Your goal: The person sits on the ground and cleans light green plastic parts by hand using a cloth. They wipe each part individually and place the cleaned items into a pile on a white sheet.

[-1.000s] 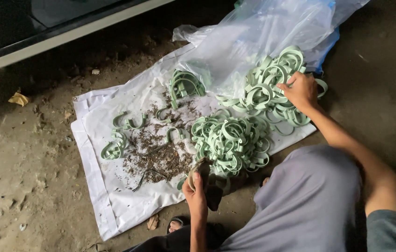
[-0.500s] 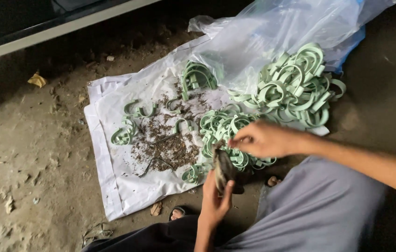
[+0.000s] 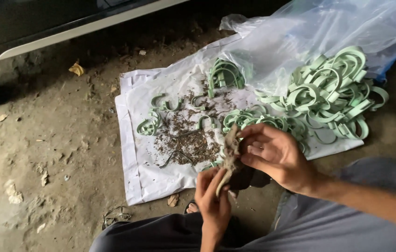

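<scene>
A white sheet (image 3: pixel 135 154) is lying on the dirt floor, carrying brown debris (image 3: pixel 186 140) and scattered green clips (image 3: pixel 150 126). The left hand (image 3: pixel 213 198) is pinching the lower end of a dirty strip (image 3: pixel 229 154) above the sheet's near edge. The right hand (image 3: pixel 275 156) is curling its fingers around the strip's top. A big clip pile (image 3: pixel 333 95) is lying farther right.

clear plastic bag (image 3: pixel 328 32) – top right, crumpled, see-through with a bluish tint, lying partly over the green clips (image 3: pixel 333 93) | white sack sheet (image 3: pixel 135 140) – flat on the dirt floor, rectangular, stitched edge at left, bag's mouth resting on its far end | labels, signs, screens – none seen
</scene>
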